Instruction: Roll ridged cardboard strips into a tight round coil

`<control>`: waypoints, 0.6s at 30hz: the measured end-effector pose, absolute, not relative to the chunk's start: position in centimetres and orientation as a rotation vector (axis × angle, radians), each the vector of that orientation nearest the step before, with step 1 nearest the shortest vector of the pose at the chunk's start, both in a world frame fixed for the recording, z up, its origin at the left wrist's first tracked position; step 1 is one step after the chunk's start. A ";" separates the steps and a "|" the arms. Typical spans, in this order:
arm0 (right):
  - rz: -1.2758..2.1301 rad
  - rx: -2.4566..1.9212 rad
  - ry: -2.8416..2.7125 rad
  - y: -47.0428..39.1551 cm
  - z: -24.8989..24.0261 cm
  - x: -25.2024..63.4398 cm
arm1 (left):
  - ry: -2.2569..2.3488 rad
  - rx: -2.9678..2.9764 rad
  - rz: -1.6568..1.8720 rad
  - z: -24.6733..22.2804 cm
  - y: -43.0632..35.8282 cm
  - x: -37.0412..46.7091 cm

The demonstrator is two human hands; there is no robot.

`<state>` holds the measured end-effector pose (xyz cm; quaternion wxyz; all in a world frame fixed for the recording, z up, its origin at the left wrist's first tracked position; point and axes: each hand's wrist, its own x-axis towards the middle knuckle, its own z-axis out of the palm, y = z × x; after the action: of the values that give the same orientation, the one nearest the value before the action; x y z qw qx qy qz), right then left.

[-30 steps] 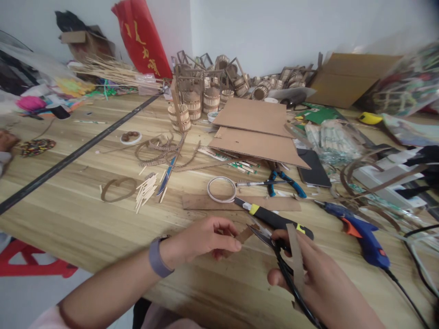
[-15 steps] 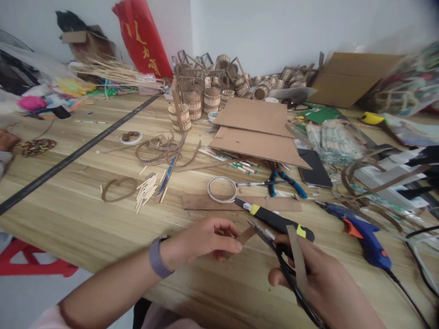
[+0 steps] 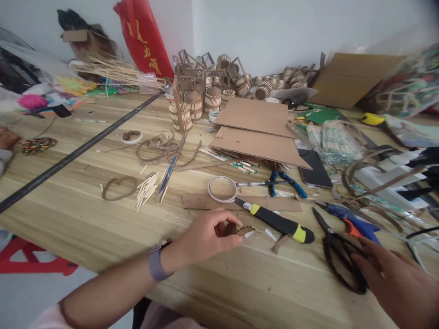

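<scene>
My left hand (image 3: pixel 212 235) is closed round a small brown piece (image 3: pixel 230 228) near the table's front edge, with a curved strip (image 3: pixel 247 228) sticking out at its fingertips. On the right, my right hand (image 3: pixel 387 269) is at the handles of the black scissors (image 3: pixel 338 256), which lie on or just over the table; whether its fingers grip them is unclear. Beside its fingers is the blue glue gun (image 3: pixel 356 220), partly hidden. A short brown strip (image 3: pixel 281 243) rests by the black and yellow cutter (image 3: pixel 277 221).
Cardboard sheets (image 3: pixel 254 116) lie mid-table, with small woven buckets (image 3: pixel 195 103) behind. Blue pliers (image 3: pixel 286 182), a tape roll (image 3: pixel 222 189) and short sticks (image 3: pixel 147 192) lie nearer. A long dark bar (image 3: pixel 82 148) crosses the left. Another person's hand (image 3: pixel 7 138) is at the far left.
My right hand has moved right with the scissors, away from my left hand. The strip that hung by my right hand is gone from there, and a short strip now lies by the cutter.
</scene>
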<state>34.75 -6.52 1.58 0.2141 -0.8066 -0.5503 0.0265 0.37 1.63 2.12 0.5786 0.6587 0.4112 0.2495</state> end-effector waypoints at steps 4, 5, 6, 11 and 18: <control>0.029 -2.166 -1.625 -6.7 3.2 28.4 | 0.977 1.633 0.591 2.3 1.4 0.3; 0.216 -2.054 -1.665 -6.5 3.5 26.3 | 0.974 1.620 0.592 2.3 1.3 0.3; 0.405 -1.938 -1.661 -6.2 3.5 24.2 | 0.969 1.590 0.593 2.3 1.3 0.3; 0.854 -1.478 -1.347 -5.0 2.3 17.7 | 0.812 1.272 0.583 1.6 1.5 0.5; 0.702 -1.272 -1.297 -4.9 2.3 17.3 | 0.624 0.900 0.521 1.0 1.8 0.5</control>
<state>17.31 -4.85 2.27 0.5621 -0.5401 -0.5508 0.2981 0.51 1.81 0.99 0.8217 0.4231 0.2930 0.2447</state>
